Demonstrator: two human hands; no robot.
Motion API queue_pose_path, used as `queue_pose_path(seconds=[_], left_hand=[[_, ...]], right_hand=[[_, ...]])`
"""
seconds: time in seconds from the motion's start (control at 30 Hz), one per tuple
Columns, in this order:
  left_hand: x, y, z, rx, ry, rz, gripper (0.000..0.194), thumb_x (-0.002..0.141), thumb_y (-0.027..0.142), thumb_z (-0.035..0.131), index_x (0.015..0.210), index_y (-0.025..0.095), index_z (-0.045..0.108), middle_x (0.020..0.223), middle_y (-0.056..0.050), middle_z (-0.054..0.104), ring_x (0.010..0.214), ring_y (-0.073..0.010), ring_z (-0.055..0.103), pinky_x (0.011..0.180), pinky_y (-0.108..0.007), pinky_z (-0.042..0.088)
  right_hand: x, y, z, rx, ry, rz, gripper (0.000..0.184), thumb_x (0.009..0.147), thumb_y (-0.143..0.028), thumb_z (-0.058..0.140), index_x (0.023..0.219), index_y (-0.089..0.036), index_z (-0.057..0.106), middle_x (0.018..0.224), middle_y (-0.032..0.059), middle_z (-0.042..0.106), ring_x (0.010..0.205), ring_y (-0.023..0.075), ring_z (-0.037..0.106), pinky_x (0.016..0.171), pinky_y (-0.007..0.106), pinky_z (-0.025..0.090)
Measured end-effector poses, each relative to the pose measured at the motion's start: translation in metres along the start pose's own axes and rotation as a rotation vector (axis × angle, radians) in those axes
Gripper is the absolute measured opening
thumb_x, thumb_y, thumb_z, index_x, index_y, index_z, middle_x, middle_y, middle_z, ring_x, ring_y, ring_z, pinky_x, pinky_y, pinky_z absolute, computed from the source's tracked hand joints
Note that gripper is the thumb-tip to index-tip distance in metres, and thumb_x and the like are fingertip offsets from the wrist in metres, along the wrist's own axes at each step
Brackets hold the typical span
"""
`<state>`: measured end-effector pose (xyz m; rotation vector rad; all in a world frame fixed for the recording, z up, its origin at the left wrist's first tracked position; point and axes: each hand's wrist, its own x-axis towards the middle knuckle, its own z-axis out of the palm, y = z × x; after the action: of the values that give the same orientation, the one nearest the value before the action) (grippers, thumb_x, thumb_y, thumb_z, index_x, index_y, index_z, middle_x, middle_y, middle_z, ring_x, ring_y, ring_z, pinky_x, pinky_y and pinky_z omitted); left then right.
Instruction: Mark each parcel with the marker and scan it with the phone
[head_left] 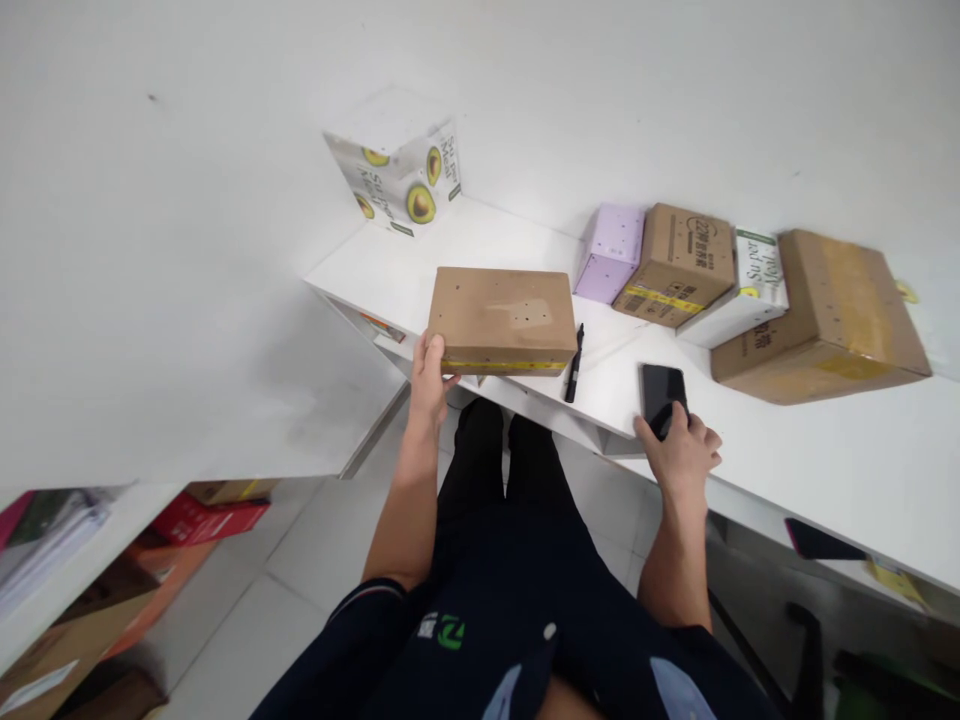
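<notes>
My left hand (429, 388) is closed on the near left corner of a brown cardboard box (487, 305), with its thumb on top and fingertips showing beneath. The box has yellow tape along its near side and sits at the desk's front edge. To the right, my right hand (681, 455) is on a black smartphone (660, 388) lying on the white desk. Its thumb is at the phone's left edge and its index finger reaches over the lower right of the screen. Between box and phone lies a black marker pen (575, 365).
Along the wall stand a lilac box (611, 250), a brown carton (679, 262), a white avocado-print box (739, 300) and a larger taped carton (840, 320). Another avocado-print box (405, 180) is at the back left. A second dark phone (821, 540) lies below the desktop. Shelves at left hold boxes.
</notes>
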<state>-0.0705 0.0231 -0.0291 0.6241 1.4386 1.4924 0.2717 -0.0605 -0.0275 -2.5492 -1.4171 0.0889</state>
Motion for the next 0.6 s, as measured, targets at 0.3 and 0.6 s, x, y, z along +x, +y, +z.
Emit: queue_pose_path(seconds=[0.3,0.6], left_hand=[[0.009,0.019,-0.006,-0.057,0.063,-0.084,0.064,0.077,0.075,0.059,0.12,0.027,0.065,0.13,-0.01,0.06,0.088,-0.0227,0.066,0.048,-0.024,0.05],[0.031,0.054,-0.036,0.083,-0.022,-0.08,0.071,0.077,0.085,0.053,0.119,0.029,0.065,0.13,-0.012,0.059,0.095,-0.0273,0.067,0.062,-0.032,0.056]], right_hand=[[-0.006,-0.09,0.012,0.181,0.255,-1.067,0.088,0.087,-0.048,0.067,0.157,-0.023,0.021,0.163,0.0241,0.028,0.152,0.042,0.028,0.114,0.067,0.034],[0.005,-0.146,-0.012,0.135,0.242,-1.471,0.081,0.087,-0.036,0.071,0.154,-0.048,0.026,0.163,0.0085,0.034,0.154,0.0389,0.028,0.117,0.066,0.034]])
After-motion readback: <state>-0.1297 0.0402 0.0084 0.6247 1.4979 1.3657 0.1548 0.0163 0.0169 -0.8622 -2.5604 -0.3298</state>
